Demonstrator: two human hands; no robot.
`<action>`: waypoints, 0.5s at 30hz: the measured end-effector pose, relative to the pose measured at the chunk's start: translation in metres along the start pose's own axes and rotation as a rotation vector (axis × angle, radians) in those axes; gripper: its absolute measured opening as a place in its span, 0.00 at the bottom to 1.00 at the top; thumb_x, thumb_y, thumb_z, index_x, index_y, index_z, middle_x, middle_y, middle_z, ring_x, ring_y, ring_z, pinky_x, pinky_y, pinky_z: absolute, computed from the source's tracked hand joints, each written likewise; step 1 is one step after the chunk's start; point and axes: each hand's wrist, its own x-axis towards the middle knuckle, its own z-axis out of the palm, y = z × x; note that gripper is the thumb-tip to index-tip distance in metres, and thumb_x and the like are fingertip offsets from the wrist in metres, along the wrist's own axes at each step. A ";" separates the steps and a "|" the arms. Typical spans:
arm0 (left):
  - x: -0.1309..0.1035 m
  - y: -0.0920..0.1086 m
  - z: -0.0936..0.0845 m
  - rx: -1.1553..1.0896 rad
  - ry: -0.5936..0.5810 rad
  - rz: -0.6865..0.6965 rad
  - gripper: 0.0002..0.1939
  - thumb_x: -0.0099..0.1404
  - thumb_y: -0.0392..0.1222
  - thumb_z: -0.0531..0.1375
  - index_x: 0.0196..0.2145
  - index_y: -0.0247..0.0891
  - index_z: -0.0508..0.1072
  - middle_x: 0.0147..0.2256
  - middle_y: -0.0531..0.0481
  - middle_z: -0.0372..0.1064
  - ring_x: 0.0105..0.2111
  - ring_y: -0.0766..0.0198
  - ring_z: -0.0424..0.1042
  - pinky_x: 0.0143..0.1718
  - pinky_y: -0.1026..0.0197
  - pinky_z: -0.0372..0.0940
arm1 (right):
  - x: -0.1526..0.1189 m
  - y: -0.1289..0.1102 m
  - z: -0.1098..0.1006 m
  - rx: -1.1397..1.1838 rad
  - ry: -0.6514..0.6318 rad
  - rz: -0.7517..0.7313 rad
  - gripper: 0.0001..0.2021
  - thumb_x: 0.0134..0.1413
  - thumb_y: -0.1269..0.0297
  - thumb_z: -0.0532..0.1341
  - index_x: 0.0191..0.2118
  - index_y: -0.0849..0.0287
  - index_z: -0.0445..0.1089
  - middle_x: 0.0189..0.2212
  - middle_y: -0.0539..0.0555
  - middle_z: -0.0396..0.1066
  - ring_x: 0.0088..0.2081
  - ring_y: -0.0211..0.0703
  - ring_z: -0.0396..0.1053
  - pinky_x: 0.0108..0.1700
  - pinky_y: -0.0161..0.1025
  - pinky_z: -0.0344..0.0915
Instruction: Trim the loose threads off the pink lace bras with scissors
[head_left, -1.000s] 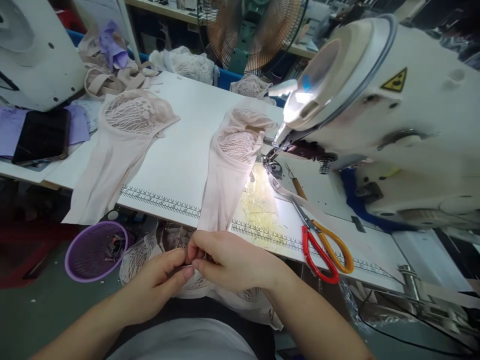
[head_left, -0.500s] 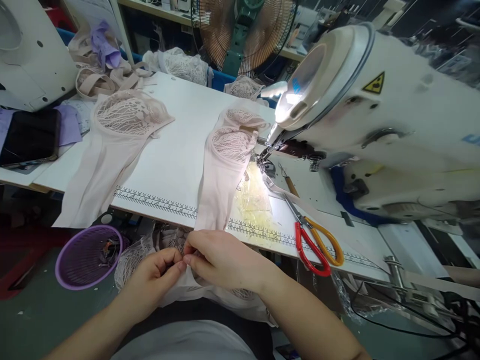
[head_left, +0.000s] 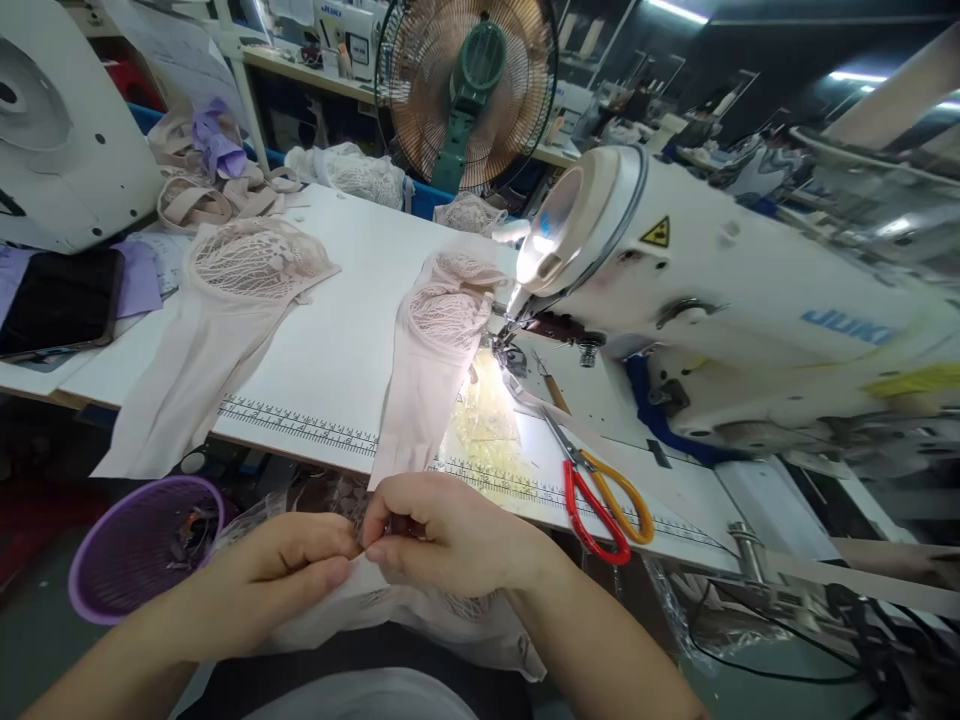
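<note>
The left hand and right hand are pinching the near end of a pale pink lace garment, which is stretching away toward the white sewing machine.

Two pale lace garments lie on the worktop: one left, one by the needle. One pair of scissors, one purple basket, one fan, two sewing machines, one phone.
</note>
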 end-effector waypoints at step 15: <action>-0.002 -0.039 0.013 -0.238 0.500 -0.227 0.19 0.58 0.56 0.60 0.21 0.38 0.74 0.23 0.49 0.67 0.25 0.60 0.64 0.26 0.64 0.61 | -0.165 0.097 -0.028 -0.747 0.918 0.665 0.18 0.51 0.52 0.55 0.40 0.60 0.69 0.40 0.67 0.73 0.43 0.65 0.71 0.45 0.58 0.67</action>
